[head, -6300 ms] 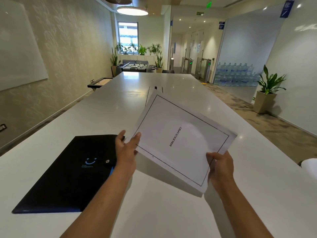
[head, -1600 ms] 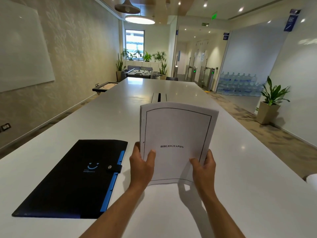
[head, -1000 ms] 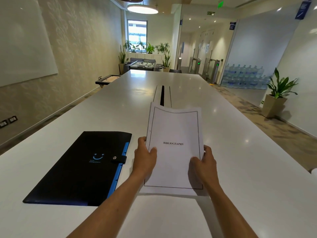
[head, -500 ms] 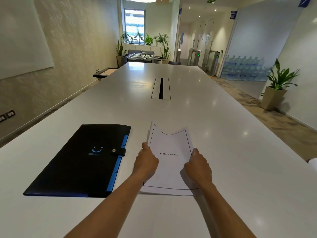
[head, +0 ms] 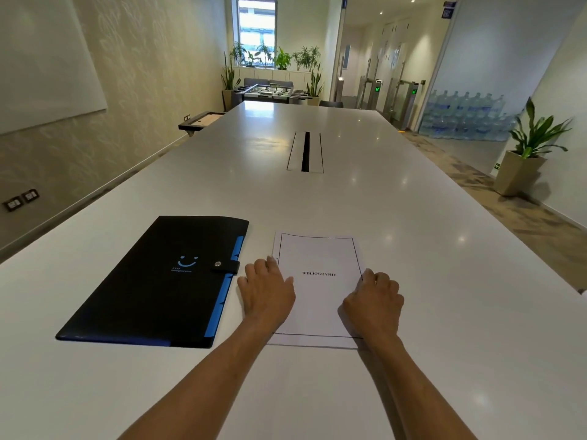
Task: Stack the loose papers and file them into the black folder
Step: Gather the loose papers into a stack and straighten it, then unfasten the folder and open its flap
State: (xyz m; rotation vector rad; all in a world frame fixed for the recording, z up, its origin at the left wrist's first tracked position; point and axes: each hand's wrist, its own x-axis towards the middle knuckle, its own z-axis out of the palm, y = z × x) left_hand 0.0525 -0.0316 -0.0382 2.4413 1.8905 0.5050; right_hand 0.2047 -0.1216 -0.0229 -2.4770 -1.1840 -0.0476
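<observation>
The paper stack (head: pixel 318 293) lies flat on the white table (head: pixel 413 249), its top sheet framed in black and printed "BIBLIOGRAPHY". My left hand (head: pixel 266 290) sits at the stack's left edge with fingers curled down onto it. My right hand (head: pixel 373 300) does the same at the right edge. Both hands cover the stack's lower corners. The black folder (head: pixel 158 281) lies closed just left of the papers. It has a blue spine edge, a blue smile logo and a strap snapped shut.
A cable slot (head: pixel 305 151) runs along the table's middle further away. A potted plant (head: pixel 524 154) stands on the floor at the right. The table's left edge is close to the folder.
The stack, held upright and squared earlier, has been lowered and now lies flat on the table beside the folder. Both hands have slid to its side edges.
</observation>
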